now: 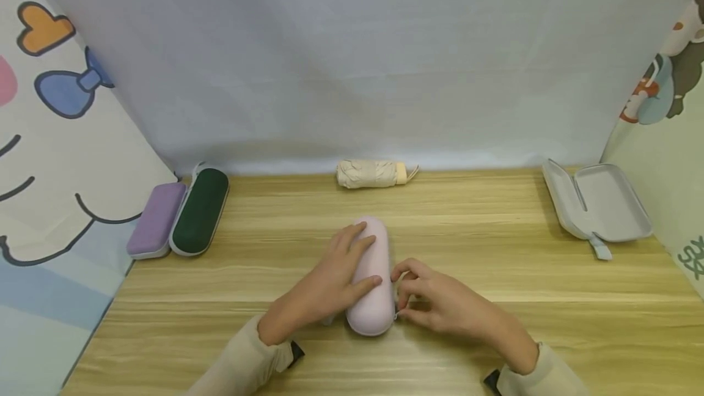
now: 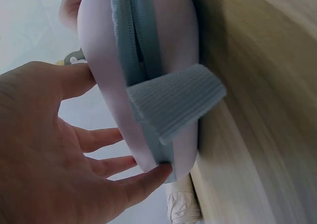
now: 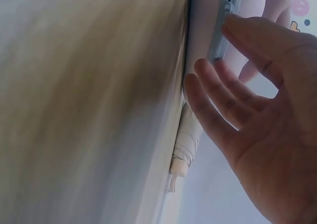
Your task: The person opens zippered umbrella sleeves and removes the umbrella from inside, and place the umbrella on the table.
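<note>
A pale pink hard zip case lies lengthwise before me, with a grey zipper and a grey fabric loop tab on its left side. My left hand rests on it, fingers fairly straight and spread over the top and far end. At the case's near right edge, my right hand pinches the small zipper pull between thumb and bent fingers. In the right wrist view, the right thumb is right at the slider. On the left side, a narrow gap shows between the zipper tapes.
A folded beige umbrella lies behind the case by the back curtain. At the left stand a purple case and a dark green case, side by side. An opened light grey case sits at the far right of the wooden table.
</note>
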The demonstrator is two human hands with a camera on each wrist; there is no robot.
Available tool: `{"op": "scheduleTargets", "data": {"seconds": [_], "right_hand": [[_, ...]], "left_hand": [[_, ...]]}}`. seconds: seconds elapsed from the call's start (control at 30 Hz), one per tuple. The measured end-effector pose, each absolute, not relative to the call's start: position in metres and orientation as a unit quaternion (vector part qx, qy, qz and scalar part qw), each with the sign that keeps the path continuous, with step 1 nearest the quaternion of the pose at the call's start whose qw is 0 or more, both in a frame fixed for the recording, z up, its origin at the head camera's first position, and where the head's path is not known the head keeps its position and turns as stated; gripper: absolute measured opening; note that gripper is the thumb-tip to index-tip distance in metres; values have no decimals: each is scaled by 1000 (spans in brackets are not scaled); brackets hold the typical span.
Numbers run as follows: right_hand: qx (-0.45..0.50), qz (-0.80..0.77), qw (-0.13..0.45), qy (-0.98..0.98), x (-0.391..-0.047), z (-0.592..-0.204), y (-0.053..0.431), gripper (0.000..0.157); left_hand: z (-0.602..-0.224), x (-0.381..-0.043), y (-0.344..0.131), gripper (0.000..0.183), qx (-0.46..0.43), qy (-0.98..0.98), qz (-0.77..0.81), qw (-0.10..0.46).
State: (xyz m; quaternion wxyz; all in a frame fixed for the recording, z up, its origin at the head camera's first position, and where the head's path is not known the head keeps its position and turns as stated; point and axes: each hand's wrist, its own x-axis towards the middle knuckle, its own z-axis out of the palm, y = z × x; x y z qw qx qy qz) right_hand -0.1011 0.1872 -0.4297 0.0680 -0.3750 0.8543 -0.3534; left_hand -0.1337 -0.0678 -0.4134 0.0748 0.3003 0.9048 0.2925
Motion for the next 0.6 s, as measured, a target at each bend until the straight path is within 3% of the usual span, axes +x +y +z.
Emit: {"op": "scheduleTargets", "data": {"seconds": [0.6], "right_hand": [[-370,-321,25,871,-103,-430,186,20]], "left_hand": [[-412,-135,-72,73,319,906,266,84]]}}
